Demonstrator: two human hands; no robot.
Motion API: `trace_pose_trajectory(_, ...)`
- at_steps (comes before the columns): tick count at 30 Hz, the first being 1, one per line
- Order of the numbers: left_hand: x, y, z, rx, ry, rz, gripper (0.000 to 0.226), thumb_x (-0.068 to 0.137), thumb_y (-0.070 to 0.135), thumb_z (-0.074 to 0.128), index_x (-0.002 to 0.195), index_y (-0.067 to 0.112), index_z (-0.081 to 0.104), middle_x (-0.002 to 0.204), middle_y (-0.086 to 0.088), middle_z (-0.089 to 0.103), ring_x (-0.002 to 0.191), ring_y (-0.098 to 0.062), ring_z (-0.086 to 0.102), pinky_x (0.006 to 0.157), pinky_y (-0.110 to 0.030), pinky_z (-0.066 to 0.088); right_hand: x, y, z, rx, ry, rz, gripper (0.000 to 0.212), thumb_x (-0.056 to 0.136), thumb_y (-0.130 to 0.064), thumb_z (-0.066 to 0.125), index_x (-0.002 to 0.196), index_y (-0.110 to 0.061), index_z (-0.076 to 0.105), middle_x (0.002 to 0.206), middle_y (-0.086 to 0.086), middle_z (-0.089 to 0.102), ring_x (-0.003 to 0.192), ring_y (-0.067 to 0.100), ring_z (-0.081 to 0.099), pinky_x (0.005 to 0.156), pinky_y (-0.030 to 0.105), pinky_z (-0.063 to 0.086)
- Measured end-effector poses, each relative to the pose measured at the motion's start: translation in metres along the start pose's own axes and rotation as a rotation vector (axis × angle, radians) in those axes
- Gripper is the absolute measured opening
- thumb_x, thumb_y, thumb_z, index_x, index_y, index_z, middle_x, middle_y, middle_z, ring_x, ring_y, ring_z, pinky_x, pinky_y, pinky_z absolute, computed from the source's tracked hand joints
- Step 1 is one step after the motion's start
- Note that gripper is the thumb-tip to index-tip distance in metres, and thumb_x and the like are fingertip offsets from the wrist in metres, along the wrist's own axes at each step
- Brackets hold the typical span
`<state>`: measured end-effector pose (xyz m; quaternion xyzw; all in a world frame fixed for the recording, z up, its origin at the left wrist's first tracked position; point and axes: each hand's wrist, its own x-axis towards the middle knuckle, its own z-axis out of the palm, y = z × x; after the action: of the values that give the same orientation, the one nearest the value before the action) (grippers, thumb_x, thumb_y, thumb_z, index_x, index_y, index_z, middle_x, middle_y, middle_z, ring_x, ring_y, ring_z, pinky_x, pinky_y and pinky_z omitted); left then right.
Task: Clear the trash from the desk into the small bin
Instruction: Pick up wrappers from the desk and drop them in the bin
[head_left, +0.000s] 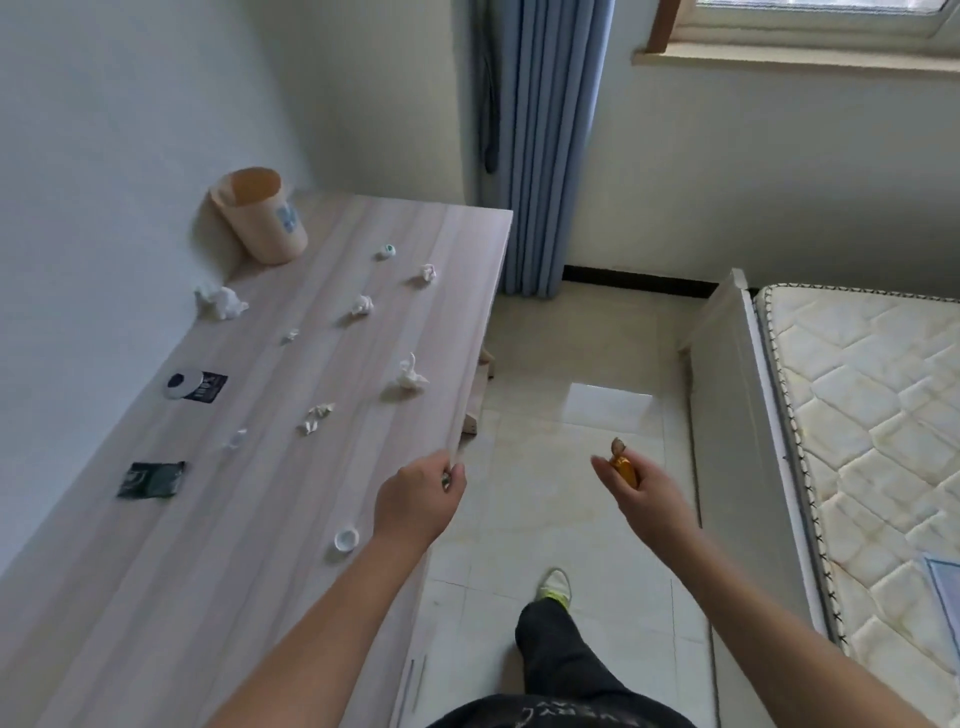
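Crumpled tissues and bottle caps litter the wooden desk, the small peach bin standing at its far left end. We see the left hand curled at the desk's near right edge; the right hand grips an orange object above the floor.
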<state>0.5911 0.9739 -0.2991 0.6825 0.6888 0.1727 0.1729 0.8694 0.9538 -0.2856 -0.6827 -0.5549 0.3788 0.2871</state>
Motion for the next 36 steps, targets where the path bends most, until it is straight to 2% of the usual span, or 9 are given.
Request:
trace_pose_trajectory(4,0.036,0.004,-0.002,0.01,0.022,-0.122,0.034,0.087,0.033,0.054,0.062,0.017,0.036,0.051,-0.001,0.046,0.05,-0.03,0.047,0.045,-0.032,0.036,0.073,-0.016,-0.002,-0.065,-0.041,-0.019,0.051,0.085,-0.057,0.053,0.067,-0.011,0.045,0.049,-0.007,0.038,0.041,0.005,0.036,0.046,0.026,0.028)
trace_pose_trajectory(9,0.105,0.03,-0.016,0.01,0.007,-0.155,0.032,0.087,0.034,0.055,0.064,0.014,0.046,0.058,-0.01,0.057,0.06,-0.034,0.054,0.052,-0.036,0.043,0.164,-0.04,-0.017,-0.056,-0.15,-0.089,0.046,0.084,-0.053,0.057,0.06,-0.018,0.04,0.05,-0.006,0.036,0.044,0.011,0.034,0.047,0.03,0.03)
trace_pose_trajectory(15,0.161,0.044,-0.037,-0.012,-0.01,-0.142,0.033,0.089,0.04,0.054,0.066,0.02,0.042,0.055,-0.002,0.049,0.058,-0.028,0.05,0.053,-0.035,0.041,0.246,-0.085,-0.026,-0.029,-0.235,-0.139,0.046,0.081,-0.059,0.057,0.068,-0.015,0.049,0.052,-0.003,0.045,0.045,0.013,0.041,0.045,0.029,0.037)
trace_pose_trajectory(19,0.197,0.042,-0.046,-0.013,-0.006,-0.15,0.035,0.09,0.042,0.053,0.068,0.016,0.044,0.056,-0.003,0.051,0.059,-0.029,0.052,0.055,-0.037,0.043,0.296,-0.126,-0.023,-0.061,-0.247,-0.231,0.04,0.083,-0.054,0.058,0.067,-0.018,0.051,0.053,-0.006,0.049,0.043,0.004,0.043,0.045,0.024,0.036)
trace_pose_trajectory(23,0.237,0.03,-0.057,0.001,0.095,-0.146,0.036,0.089,0.046,0.055,0.069,0.018,0.047,0.054,0.001,0.048,0.058,-0.027,0.052,0.053,-0.036,0.044,0.346,-0.171,-0.009,-0.158,-0.246,-0.348,0.041,0.084,-0.054,0.056,0.062,-0.022,0.045,0.053,-0.005,0.046,0.045,0.011,0.04,0.047,0.024,0.034)
trace_pose_trajectory(26,0.271,0.012,-0.069,0.003,0.182,-0.163,0.038,0.087,0.049,0.058,0.067,0.018,0.047,0.054,-0.002,0.05,0.055,-0.027,0.051,0.05,-0.033,0.041,0.383,-0.203,0.011,-0.207,-0.265,-0.424,0.042,0.084,-0.054,0.055,0.06,-0.022,0.042,0.051,-0.005,0.042,0.043,0.012,0.037,0.045,0.025,0.033)
trace_pose_trajectory(29,0.302,-0.007,-0.085,-0.006,0.25,-0.227,0.037,0.086,0.045,0.06,0.067,0.015,0.049,0.051,-0.005,0.049,0.055,-0.031,0.051,0.049,-0.033,0.039,0.415,-0.23,0.035,-0.254,-0.311,-0.463,0.04,0.086,-0.05,0.055,0.06,-0.024,0.041,0.05,-0.007,0.04,0.042,0.011,0.036,0.044,0.024,0.032)
trace_pose_trajectory(31,0.319,-0.02,-0.096,-0.014,0.302,-0.267,0.035,0.086,0.04,0.061,0.065,0.015,0.047,0.049,-0.006,0.047,0.054,-0.033,0.048,0.049,-0.031,0.032,0.435,-0.249,0.051,-0.301,-0.352,-0.49,0.041,0.086,-0.048,0.056,0.059,-0.023,0.038,0.051,-0.007,0.037,0.044,0.013,0.034,0.045,0.027,0.031)
trace_pose_trajectory(36,0.361,-0.051,-0.118,0.019,0.373,-0.329,0.033,0.084,0.035,0.059,0.063,0.016,0.041,0.051,-0.002,0.048,0.052,-0.03,0.045,0.049,-0.028,0.027,0.479,-0.286,0.087,-0.382,-0.392,-0.536,0.036,0.085,-0.047,0.056,0.061,-0.024,0.042,0.054,-0.004,0.045,0.044,0.013,0.039,0.045,0.029,0.035)
